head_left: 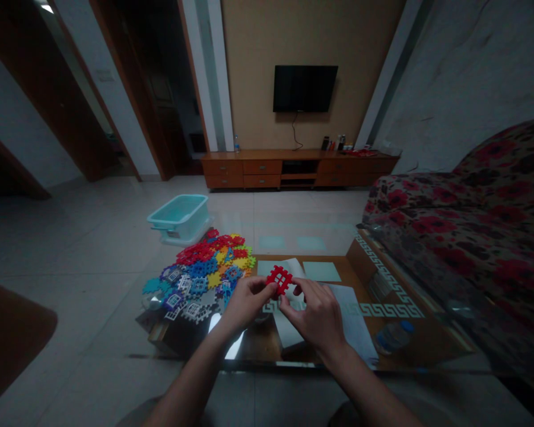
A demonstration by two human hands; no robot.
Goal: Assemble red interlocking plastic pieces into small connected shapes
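Note:
A red plastic grid piece [279,279] is held up over the glass coffee table [400,350], pinched from both sides. My left hand [247,302] grips its left edge with thumb and fingers. My right hand [314,311] holds its right and lower edge. To the left of my hands lies a heap of interlocking plastic pieces [200,270] in red, blue, yellow, green, purple and white, spread on the table's left end.
A teal plastic tub [178,216] stands on the tiled floor beyond the heap. Papers [321,271] lie on the shelf under the glass, and a water bottle [394,335] lies at the right. A floral sofa [471,219] runs along the right.

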